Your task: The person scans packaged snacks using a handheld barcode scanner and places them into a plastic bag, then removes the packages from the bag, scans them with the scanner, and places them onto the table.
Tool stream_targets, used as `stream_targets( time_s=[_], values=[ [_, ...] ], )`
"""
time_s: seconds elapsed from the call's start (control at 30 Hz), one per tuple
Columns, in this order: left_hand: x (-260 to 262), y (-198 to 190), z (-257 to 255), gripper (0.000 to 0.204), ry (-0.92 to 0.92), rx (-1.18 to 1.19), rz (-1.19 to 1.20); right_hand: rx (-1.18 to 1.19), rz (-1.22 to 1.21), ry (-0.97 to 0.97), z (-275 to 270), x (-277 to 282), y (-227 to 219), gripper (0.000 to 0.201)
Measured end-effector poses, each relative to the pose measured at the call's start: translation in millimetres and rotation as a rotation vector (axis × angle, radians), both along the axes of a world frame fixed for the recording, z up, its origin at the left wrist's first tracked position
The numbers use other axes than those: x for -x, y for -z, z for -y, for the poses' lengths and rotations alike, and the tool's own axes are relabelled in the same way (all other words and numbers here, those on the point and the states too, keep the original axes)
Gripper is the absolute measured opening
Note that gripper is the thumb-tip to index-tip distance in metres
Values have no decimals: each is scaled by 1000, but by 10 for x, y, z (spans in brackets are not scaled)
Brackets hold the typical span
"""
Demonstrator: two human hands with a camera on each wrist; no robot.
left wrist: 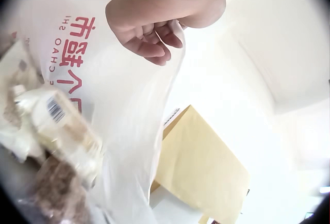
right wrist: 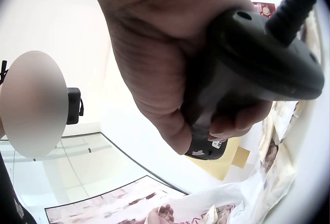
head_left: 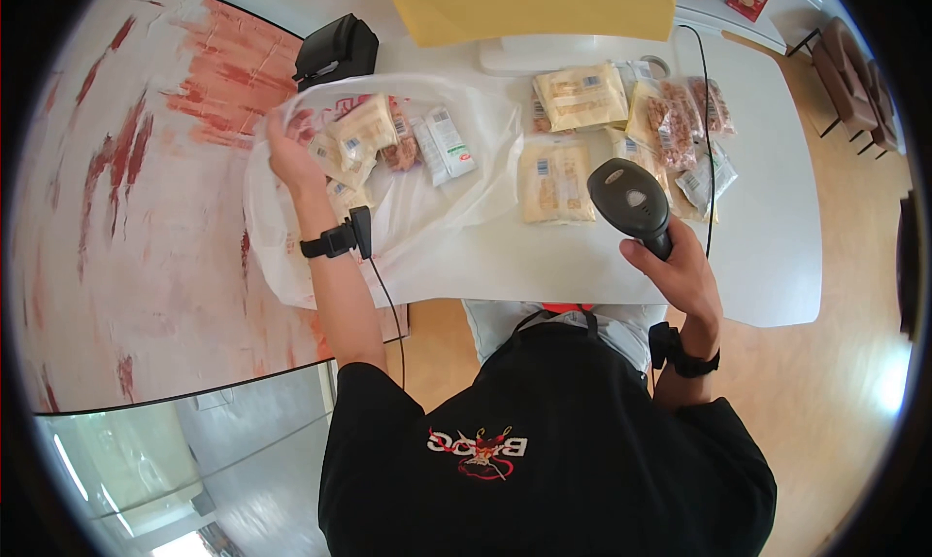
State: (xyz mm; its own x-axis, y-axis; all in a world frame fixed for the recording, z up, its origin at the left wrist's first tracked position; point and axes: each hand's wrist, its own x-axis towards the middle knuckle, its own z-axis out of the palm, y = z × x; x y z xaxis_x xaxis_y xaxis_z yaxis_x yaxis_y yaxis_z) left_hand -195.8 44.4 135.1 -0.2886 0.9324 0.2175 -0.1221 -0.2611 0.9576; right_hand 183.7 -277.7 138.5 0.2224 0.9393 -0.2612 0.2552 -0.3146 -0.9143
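My left hand [head_left: 294, 159] pinches the rim of a white plastic bag [head_left: 485, 120] printed in red, its fingers [left wrist: 149, 48] curled at the edge in the left wrist view. Inside the bag lie several cream-coloured food packets [head_left: 367, 135], a reddish-brown packet [head_left: 402, 151] and a silver-white packet [head_left: 444, 146]. A black barcode scanner [head_left: 629, 200] is gripped by its handle in my right hand [head_left: 685, 277]. Its head is over the table beside a flat cream packet [head_left: 557, 182]. The right wrist view shows the fingers wrapped around the scanner [right wrist: 206, 95].
More packets [head_left: 581, 96] lie on the right of the white table [head_left: 767, 236], among them reddish-brown ones [head_left: 670, 130] and a silver one [head_left: 709, 180]. The scanner's cable [head_left: 712, 120] runs across there. A black box [head_left: 336, 50] and a yellow panel [head_left: 534, 8] stand at the back.
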Motion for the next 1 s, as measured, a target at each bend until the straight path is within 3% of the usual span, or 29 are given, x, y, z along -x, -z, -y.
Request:
stream_targets(
  time_s=[0.1, 0.17, 0.23, 0.3, 0.37, 0.4, 0.47, 0.5, 0.57, 0.6, 0.67, 0.7, 0.77, 0.9, 1.0],
  values=[
    [-207, -320, 176, 42, -2, -116, -53, 44, 8, -11, 4, -17, 19, 42],
    [-244, -276, 202, 41, 38, -129, -89, 51, 10, -9, -9, -8, 10, 43],
    [-248, -159, 244, 37, 72, -144, -515, 6, -5, 5, 3, 4, 1, 43],
    [-185, -49, 216, 29, 84, -157, -633, -2, -3, 10, 5, -11, 6, 43],
    [-196, -31, 295, 22, -25, -245, -986, -5, 2, 5, 13, -29, 18, 44],
    [-189, -17, 295, 22, -25, -244, -984, 1, 2, 4, 11, -35, 25, 44],
    [-154, -11, 279, 24, -144, -573, -1228, 7, 4, 1, 9, -43, 25, 43],
    [-132, -26, 259, 24, -143, -575, -1225, 4, -2, 8, 15, -41, 20, 43],
    [-138, -127, 254, 29, -305, -835, -1620, 6, -6, 19, 24, -47, 20, 43],
    [-154, -161, 262, 29, -302, -837, -1615, -1, -4, 20, 26, -54, 33, 43],
    [-187, -240, 297, 39, -478, -941, -1829, -3, 1, 22, 31, -65, 29, 43],
    [-200, -266, 279, 39, -476, -940, -1826, 7, 2, 20, 27, -69, 18, 42],
    [-202, -315, 222, 38, -717, -865, -1927, 18, 5, 17, 28, -75, 6, 42],
    [15, -463, 133, 32, -736, -731, -1957, 30, -1, 22, 29, -78, -6, 42],
    [246, -581, -32, 22, -618, -673, -2077, 31, 6, 21, 25, -65, -19, 42]
  ],
)
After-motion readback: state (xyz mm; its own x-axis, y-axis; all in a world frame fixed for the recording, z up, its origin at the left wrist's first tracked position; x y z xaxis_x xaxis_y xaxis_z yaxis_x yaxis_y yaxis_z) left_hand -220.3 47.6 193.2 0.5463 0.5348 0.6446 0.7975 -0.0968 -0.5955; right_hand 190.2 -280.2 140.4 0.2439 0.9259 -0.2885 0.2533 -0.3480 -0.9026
